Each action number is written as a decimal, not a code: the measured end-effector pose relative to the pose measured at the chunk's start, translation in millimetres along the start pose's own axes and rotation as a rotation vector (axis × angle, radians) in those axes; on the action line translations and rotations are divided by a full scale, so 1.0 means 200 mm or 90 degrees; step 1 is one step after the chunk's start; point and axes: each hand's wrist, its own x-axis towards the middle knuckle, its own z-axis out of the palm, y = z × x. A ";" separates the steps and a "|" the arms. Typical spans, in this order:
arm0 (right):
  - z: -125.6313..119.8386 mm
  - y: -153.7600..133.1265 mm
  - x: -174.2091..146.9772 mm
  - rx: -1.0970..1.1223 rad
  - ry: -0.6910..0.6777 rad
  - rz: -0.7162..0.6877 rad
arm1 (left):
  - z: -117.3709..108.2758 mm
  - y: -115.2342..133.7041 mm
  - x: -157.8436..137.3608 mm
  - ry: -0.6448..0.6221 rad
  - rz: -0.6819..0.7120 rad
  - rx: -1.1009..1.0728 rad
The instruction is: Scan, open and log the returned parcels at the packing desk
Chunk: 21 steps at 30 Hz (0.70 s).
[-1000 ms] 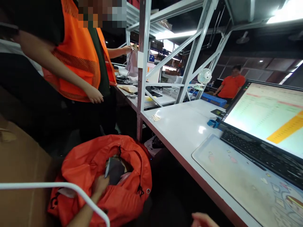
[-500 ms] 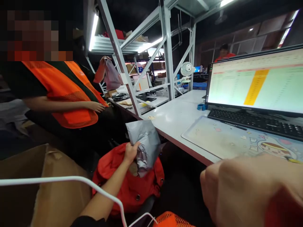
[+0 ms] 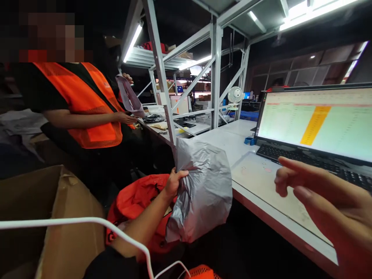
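Note:
My left hand grips the left edge of a grey plastic mailing bag, thumb on top. The bag is crumpled and bulges to the right, in front of the desk's edge. Below and behind it lies a red fabric bag with its mouth open; the mailing bag and my forearm cover part of it. My right hand hangs over the mouse pad with its thumb and fingers apart and nothing in them. The keyboard is just beyond it.
A monitor and a blue tape roll stand on the white desk. At left is an open cardboard box. A co-worker in an orange vest holds a greyish bag. A white cable crosses the foreground.
My left hand has lifted the mailing bag up and right, out of the red bag. My right hand has gone from closed to spread fingers. The co-worker's bag has come down.

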 end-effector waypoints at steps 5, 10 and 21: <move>0.02 0.53 0.15 -0.012 0.046 0.248 | 0.32 -0.13 0.10 -0.150 -0.043 -0.098; 0.02 0.93 0.14 0.209 0.065 0.491 | 0.57 -0.32 0.21 -0.266 -0.090 -0.085; -0.08 1.14 0.27 0.048 0.308 0.458 | 0.61 -0.47 0.43 -0.511 -0.137 0.042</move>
